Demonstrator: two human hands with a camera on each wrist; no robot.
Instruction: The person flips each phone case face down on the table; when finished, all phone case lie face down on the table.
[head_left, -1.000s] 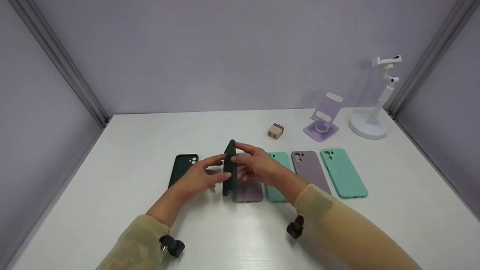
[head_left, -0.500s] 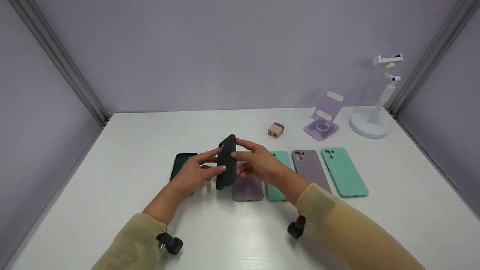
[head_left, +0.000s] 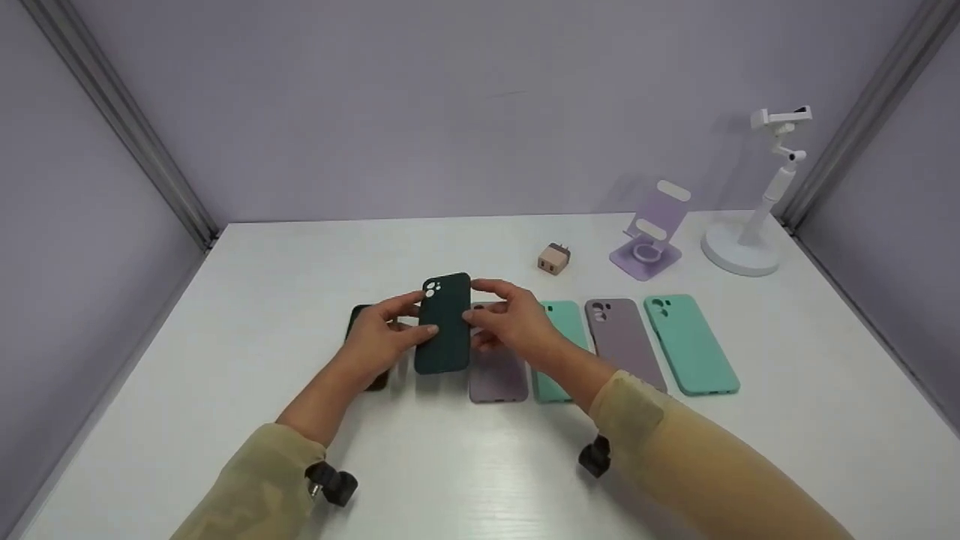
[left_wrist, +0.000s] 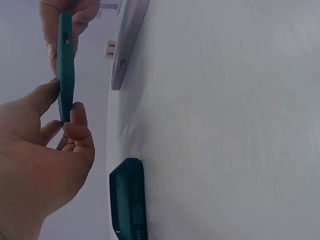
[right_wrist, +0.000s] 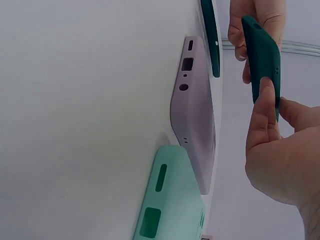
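Note:
A dark green phone case (head_left: 447,337) is held above the table between both hands, its back with the camera cutouts facing the head camera. My left hand (head_left: 376,339) pinches its left edge, the thumb across the back. On the opposite edge my right hand (head_left: 517,319) grips it with thumb and fingers. In the left wrist view the case (left_wrist: 65,65) appears edge-on, with a port hole in its bottom. Partly hidden beneath my left hand, a second dark green case (left_wrist: 128,200) lies hollow side up. Below my right hand lies a mauve case (head_left: 498,382).
Right of the mauve case lie a mint case (head_left: 564,322), another mauve case (head_left: 624,337) and another mint case (head_left: 691,345). Behind them stand a pink charger plug (head_left: 553,259), a purple phone stand (head_left: 651,232) and a white stand (head_left: 742,250). Walls enclose the table.
The held dark green case has turned from edge-on to showing its back to the head camera. My left hand has shifted slightly left, covering more of the case lying below it.

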